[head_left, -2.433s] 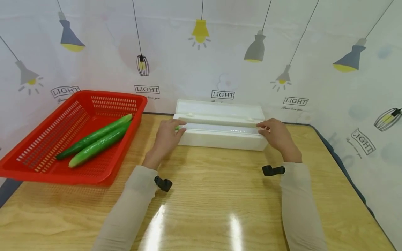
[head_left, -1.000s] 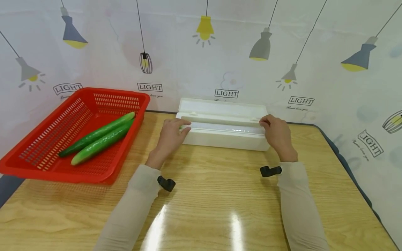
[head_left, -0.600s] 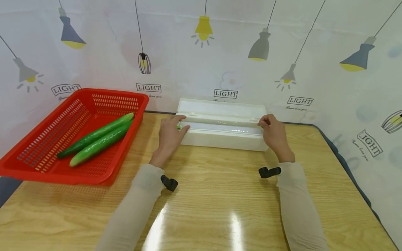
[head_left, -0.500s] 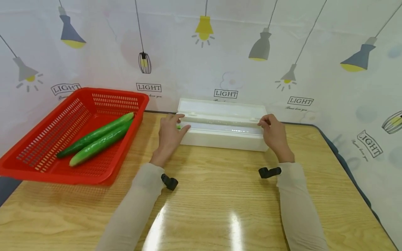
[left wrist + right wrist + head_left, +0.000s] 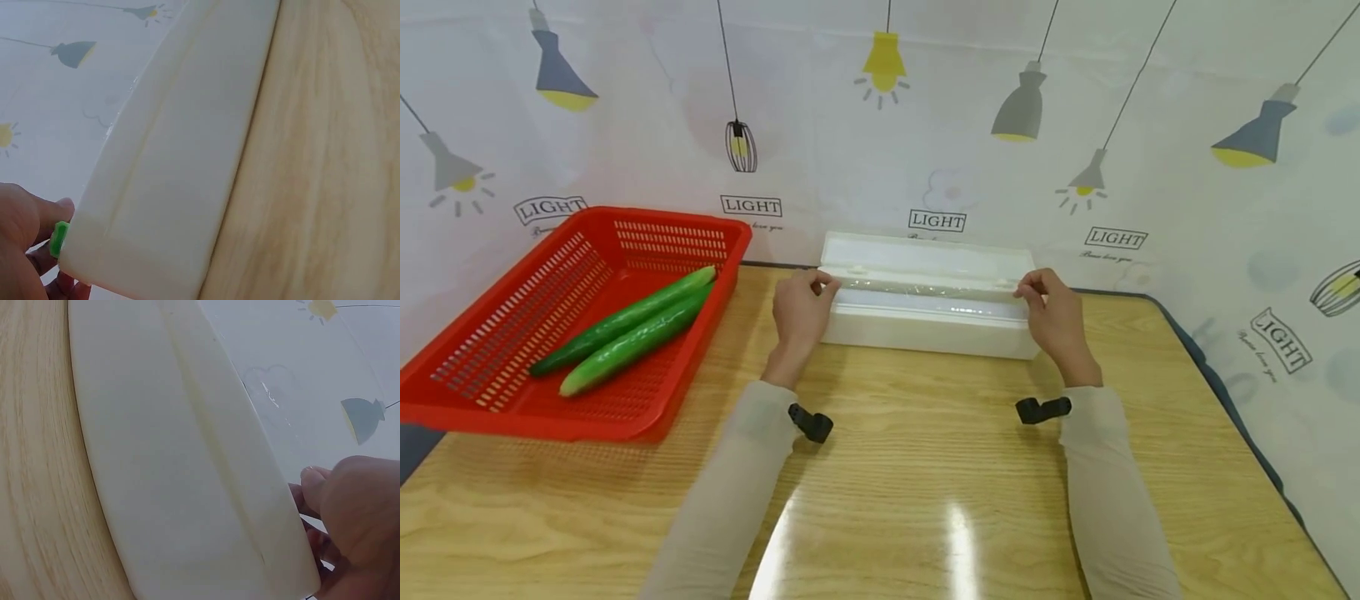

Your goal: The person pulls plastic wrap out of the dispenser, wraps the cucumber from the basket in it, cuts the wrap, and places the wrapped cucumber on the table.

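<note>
Forearms (image 5: pixel 1108 483) reaching over the surface (image 5: pixel 925 450), the left hand (image 5: pixel 800 312) and right hand (image 5: pixel 1056 315) hold clear film (image 5: pixel 917 290) (both grips pinched thumb to finger) at opposite ends of the open white box (image 5: pixel 925 333).

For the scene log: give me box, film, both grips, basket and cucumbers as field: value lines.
Box: white, long, on table, lid open at back
Left grip: pinching film at box's left end
Right grip: pinching film at box's right end
Film: clear, shiny, spanning between both grips along box
Basket: red, slotted, left of box
Cucumbers: two, green, side by side in basket
</note>
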`<state>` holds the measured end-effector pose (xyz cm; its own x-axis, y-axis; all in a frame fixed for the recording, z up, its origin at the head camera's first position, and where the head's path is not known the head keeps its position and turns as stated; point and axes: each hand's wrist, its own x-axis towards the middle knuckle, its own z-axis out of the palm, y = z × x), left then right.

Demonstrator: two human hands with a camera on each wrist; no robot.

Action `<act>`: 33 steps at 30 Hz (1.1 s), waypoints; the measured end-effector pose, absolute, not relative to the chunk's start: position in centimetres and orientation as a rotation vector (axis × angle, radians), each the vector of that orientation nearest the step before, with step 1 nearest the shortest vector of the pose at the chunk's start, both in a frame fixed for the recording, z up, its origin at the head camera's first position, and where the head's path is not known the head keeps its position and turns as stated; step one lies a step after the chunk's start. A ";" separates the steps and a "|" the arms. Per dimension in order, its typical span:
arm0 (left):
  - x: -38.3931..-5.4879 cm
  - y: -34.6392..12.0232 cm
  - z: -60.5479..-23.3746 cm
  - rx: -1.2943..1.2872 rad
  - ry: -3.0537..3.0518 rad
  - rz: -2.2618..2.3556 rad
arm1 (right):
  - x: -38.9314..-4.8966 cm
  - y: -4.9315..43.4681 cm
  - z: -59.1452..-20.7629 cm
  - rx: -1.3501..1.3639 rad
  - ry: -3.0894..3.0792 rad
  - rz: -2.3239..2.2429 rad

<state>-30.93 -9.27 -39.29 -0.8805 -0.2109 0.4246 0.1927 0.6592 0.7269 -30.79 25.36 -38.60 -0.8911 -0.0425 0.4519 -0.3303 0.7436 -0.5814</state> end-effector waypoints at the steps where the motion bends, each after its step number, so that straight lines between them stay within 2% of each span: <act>1: -30.9 -9.3 -39.2 0.011 -2.388 -1.133 | -30.8 25.4 -38.6 0.286 -2.524 0.951; 16: -31.2 -8.7 -38.4 -0.047 -2.595 -1.107 | -31.0 25.6 -38.6 0.270 -2.517 0.964; 25: -31.3 -8.6 -38.8 -0.131 -2.495 -1.051 | -30.9 25.6 -38.5 0.260 -2.558 0.943; 33: -31.4 -8.3 -39.2 -0.111 -2.407 -1.076 | -30.6 25.7 -37.8 0.360 -2.614 0.886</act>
<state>-31.39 -8.33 -39.16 -0.8732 -0.1246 0.4711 0.2681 0.6846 0.6779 -30.61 25.72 -37.81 -0.9043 -0.1234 0.4087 -0.3465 0.7713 -0.5339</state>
